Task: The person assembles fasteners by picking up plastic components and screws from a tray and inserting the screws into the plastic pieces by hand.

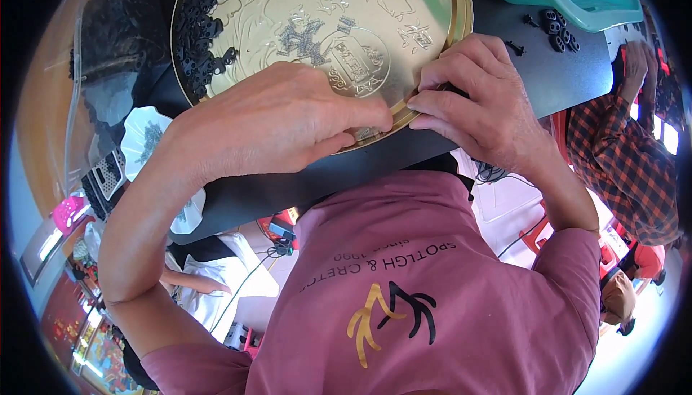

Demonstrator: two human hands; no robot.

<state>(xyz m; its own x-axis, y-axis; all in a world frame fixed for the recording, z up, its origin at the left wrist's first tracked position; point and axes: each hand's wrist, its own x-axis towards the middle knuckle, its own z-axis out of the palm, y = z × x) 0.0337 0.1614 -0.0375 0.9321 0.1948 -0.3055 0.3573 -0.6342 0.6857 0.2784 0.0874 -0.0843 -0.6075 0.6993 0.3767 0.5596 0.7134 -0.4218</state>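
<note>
A round gold tray (411, 6) with raised decoration lies on the dark table. Small silver metal pieces (306, 42) form loose clusters in it, and many small black plastic parts (198, 34) are heaped along its left side. My left hand (281, 117) reaches across the near rim, its fingers curled and their tips down by a few silver pieces (366, 133). At the rim's right, my right hand (479, 99) has its thumb and fingers pinched together. Something dark shows between those fingers, too covered to name. The two hands' fingertips are close together but apart.
A green plastic basket (598, 16) holding black parts stands at the far right. Several loose black parts (559, 31) lie before it. White scalloped dishes (137, 132) sit at the table's left edge, one with small grey pieces. A person in a checked shirt (613, 171) works on the right.
</note>
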